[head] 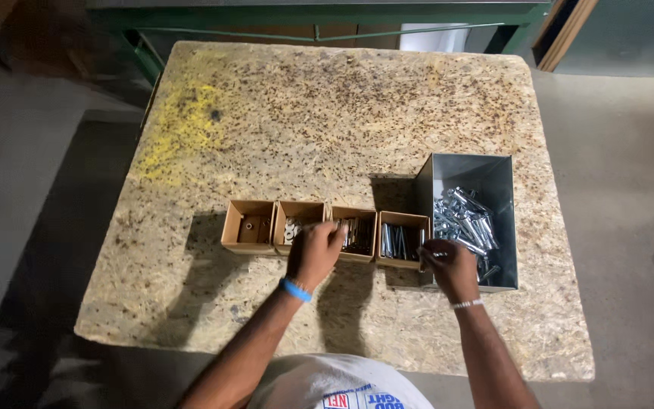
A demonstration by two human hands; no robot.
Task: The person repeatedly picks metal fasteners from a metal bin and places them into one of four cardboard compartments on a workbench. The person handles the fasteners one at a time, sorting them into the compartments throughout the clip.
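The left hand (pixel 313 254) covers the near rim where the second cardboard box (pixel 297 226) meets the third cardboard box (pixel 356 233), and what its fingertips pinch is too small to tell. The right hand (pixel 450 266) hides the near left corner of the grey metal bin (pixel 472 170); whether it grips a bolt cannot be told. Both forearms are cut off by the edge at 6 o'clock. At 12 o'clock the green frame (pixel 319 15) is cropped.
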